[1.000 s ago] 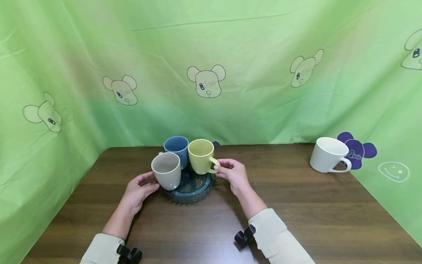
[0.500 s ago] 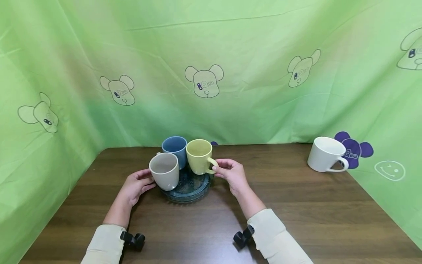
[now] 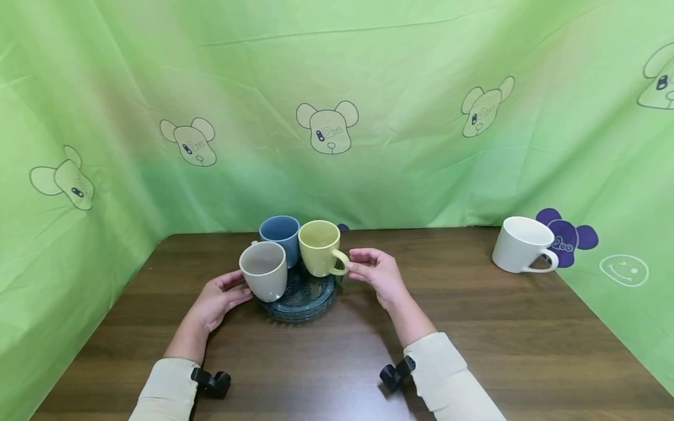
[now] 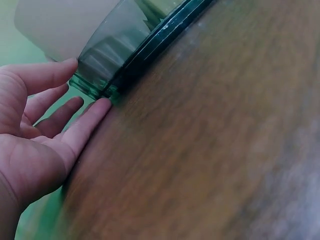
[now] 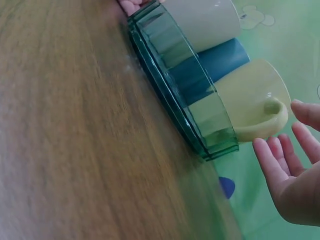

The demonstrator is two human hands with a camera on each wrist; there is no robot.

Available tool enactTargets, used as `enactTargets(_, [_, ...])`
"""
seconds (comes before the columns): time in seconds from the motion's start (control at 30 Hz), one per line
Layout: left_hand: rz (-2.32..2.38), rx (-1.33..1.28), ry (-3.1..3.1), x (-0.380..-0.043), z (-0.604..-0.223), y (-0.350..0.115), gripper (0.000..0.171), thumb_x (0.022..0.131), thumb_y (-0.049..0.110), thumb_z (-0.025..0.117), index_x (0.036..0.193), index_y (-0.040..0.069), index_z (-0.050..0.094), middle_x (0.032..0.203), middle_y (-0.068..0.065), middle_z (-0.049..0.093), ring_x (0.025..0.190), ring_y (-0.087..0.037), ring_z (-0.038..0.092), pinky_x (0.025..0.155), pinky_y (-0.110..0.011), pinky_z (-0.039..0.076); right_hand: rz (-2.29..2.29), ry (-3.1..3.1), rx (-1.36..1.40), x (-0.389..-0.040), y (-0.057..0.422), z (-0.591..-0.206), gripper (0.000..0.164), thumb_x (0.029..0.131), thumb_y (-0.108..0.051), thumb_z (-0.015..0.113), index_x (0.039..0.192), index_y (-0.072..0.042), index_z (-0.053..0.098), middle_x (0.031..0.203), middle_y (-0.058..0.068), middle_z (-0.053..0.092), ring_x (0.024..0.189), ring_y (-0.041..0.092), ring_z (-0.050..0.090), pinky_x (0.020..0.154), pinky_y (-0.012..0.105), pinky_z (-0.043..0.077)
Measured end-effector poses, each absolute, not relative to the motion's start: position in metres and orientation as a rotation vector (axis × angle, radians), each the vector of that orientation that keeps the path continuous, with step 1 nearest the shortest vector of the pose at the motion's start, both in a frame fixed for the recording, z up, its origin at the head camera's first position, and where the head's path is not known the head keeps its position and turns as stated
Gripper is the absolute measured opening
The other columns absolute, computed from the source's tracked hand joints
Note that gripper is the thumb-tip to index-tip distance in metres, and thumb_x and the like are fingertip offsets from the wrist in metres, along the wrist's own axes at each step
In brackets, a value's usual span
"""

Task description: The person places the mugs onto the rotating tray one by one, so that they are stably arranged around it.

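Observation:
A grey mug [image 3: 265,280], a blue mug [image 3: 281,237] and a yellow mug [image 3: 318,251] stand upright, close together, in a round see-through green dish [image 3: 308,310]. My left hand [image 3: 217,301] is at the dish's left side beside the grey mug. In the left wrist view, fingertips of that hand [image 4: 37,155] reach the dish's wall and lower edge, fingers loosely extended. My right hand [image 3: 381,278] is just right of the yellow mug's handle [image 5: 265,125]. Its fingers are spread around a gap, and nothing is gripped; in the right wrist view this hand [image 5: 300,185] appears slightly apart from the handle.
A white mug [image 3: 521,245] stands at the back right of the brown wooden table [image 3: 337,374], its handle pointing right. Behind the table hangs a green printed cloth [image 3: 389,175], which also covers the sides.
My right hand has let go of the yellow mug's handle and drawn slightly right. The left hand stays beside the dish, nearly still. The mugs and dish have not visibly moved.

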State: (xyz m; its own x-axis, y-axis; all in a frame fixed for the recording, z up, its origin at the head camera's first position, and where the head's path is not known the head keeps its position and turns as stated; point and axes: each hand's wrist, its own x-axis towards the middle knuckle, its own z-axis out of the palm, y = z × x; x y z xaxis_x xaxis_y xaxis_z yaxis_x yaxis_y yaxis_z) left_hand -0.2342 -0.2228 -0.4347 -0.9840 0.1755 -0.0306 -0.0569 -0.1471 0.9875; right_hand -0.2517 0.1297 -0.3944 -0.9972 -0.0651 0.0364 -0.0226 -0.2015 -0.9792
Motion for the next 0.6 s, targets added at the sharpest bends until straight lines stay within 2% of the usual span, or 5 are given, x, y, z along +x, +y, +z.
enactTargets(0.23, [2.259,0.128,1.937,-0.234,-0.435,-0.221,0.063,0.087,-0.016,0.055,0.142,-0.02,0.026,0.124,-0.017,0.055,0.098,-0.011,0.064,0.09,-0.032,0.054,-2.294,2.099,-0.21,-0.252,0.139,-0.392,0.038,0.082,0.011,0.069,0.117,0.017,0.058,0.105,0.019,0.064,0.085,0.014,0.066,0.078,0.032,0.059])
enactTargets(0.43, [2.28,0.116,1.93,-0.232,-0.435,-0.221,0.062,0.088,-0.017,0.054,0.143,-0.019,0.026,0.125,-0.02,0.054,0.097,-0.012,0.064,0.089,-0.033,0.055,-2.277,2.211,-0.313,-0.254,0.151,-0.39,0.037,0.081,0.01,0.07,0.115,0.018,0.058,0.098,0.009,0.067,0.085,0.013,0.065,0.077,0.03,0.059])
enactTargets(0.6, [2.28,0.111,1.923,-0.232,-0.434,-0.22,0.061,0.089,-0.016,0.054,0.143,-0.019,0.027,0.127,-0.021,0.053,0.096,-0.012,0.065,0.09,-0.033,0.054,-2.256,2.323,-0.361,-0.254,0.162,-0.387,0.034,0.081,0.007,0.073,0.112,0.014,0.062,0.101,0.019,0.066,0.083,0.014,0.065,0.076,0.027,0.058])
